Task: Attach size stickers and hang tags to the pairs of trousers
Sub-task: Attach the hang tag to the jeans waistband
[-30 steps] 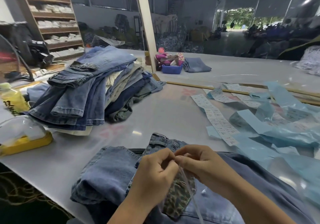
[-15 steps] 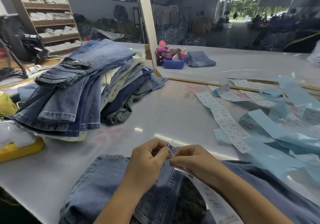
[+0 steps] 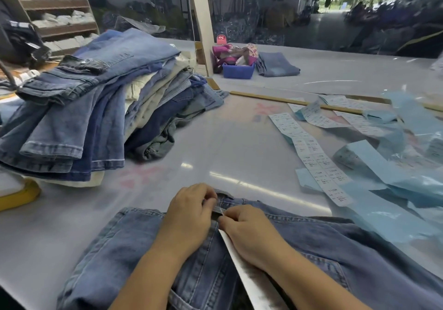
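A glossy pale-grey table (image 3: 215, 146) fills most of the frame; beyond it, in the upper half, lies a dim warehouse hall with a shelving unit (image 3: 55, 10) at upper left, a pale post (image 3: 200, 22) at upper centre and a bright doorway at upper right. On the table a stack of folded jeans (image 3: 96, 103) occupies the left, a blue tub (image 3: 238, 70) stands at the post's foot, and strips of white size stickers (image 3: 311, 151) on blue backing paper (image 3: 383, 178) spread across the right. The pair of trousers (image 3: 323, 249), mid-blue denim with pale stitching, lies at bottom centre. The left hand (image 3: 189, 216) has curled fingers pinching the waistband; the right hand (image 3: 249, 233) pinches beside it, a white hang tag (image 3: 247, 278) trailing beneath it.
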A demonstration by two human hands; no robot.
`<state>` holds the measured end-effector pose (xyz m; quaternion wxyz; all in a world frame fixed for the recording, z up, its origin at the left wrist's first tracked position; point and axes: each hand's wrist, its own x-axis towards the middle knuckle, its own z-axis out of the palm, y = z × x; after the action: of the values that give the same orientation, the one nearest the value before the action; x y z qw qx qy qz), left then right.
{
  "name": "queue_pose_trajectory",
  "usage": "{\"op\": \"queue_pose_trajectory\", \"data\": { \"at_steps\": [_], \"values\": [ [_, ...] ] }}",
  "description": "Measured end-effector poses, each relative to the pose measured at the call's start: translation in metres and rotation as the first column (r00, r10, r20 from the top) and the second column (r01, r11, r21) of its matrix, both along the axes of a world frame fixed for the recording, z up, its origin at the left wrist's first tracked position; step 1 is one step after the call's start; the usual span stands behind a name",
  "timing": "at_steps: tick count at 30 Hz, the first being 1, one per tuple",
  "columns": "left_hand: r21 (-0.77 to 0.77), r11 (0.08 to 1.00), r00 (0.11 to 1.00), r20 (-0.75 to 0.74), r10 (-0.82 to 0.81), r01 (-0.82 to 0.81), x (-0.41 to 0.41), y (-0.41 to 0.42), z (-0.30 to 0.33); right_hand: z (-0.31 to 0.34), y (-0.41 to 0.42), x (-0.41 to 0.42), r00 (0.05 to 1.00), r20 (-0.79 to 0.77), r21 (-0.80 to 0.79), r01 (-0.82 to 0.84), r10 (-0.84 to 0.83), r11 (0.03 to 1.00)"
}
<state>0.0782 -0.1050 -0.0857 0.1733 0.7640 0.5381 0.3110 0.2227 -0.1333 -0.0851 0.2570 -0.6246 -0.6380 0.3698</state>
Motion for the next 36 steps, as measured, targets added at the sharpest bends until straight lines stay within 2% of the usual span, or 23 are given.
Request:
{"op": "queue_pose_trajectory", "data": {
  "at_steps": [2, 5, 7, 10, 12, 15, 25, 30, 33, 36],
  "values": [
    [-0.006, 0.999, 0.996, -0.077, -0.046, 0.045, -0.002, 0.001, 0.003, -0.001, 0.002, -0.001, 0.999, 0.037, -0.009, -0.009, 0.01, 1.0],
    [-0.03, 0.998, 0.941, -0.334, -0.058, 0.051, -0.005, 0.003, 0.003, -0.003, 0.003, -0.001, 0.998, 0.052, -0.015, 0.036, -0.035, 0.999],
    [-0.063, 0.997, 0.918, -0.392, -0.059, 0.037, -0.005, 0.006, 0.002, -0.006, 0.001, -0.002, 0.995, 0.084, -0.01, 0.048, -0.047, 0.999],
    [-0.05, 0.997, 0.961, -0.268, -0.072, 0.061, -0.003, 0.008, 0.003, -0.008, -0.001, -0.004, 0.99, 0.134, 0.023, 0.033, -0.036, 0.999],
    [-0.112, 0.989, 0.986, -0.131, -0.106, 0.091, -0.003, 0.007, 0.003, -0.008, -0.001, -0.005, 0.99, 0.133, 0.045, 0.034, -0.04, 0.998],
    [-0.183, 0.979, 0.995, -0.029, -0.095, 0.088, -0.003, 0.003, 0.003, -0.012, -0.004, -0.008, 0.985, 0.159, 0.095, 0.05, -0.065, 0.994],
    [-0.283, 0.949, 0.983, 0.156, -0.1, 0.141, -0.003, -0.006, 0.017, -0.018, -0.005, -0.014, 0.937, 0.275, 0.321, 0.121, -0.215, 0.939],
    [-0.429, 0.889, 0.943, 0.333, -0.008, 0.159, -0.004, 0.0, 0.025, -0.017, -0.008, -0.01, 0.934, 0.254, 0.434, 0.122, -0.251, 0.893],
    [-0.481, 0.865, 0.936, 0.349, 0.04, 0.142, -0.004, 0.001, 0.023, -0.014, -0.014, -0.011, 0.943, 0.228, 0.521, 0.092, -0.243, 0.849],
    [-0.512, 0.847, 0.944, 0.327, 0.034, 0.146, -0.004, 0.001, 0.024, -0.013, -0.016, -0.011, 0.934, 0.268, 0.547, 0.054, -0.236, 0.835]
  ]
}}
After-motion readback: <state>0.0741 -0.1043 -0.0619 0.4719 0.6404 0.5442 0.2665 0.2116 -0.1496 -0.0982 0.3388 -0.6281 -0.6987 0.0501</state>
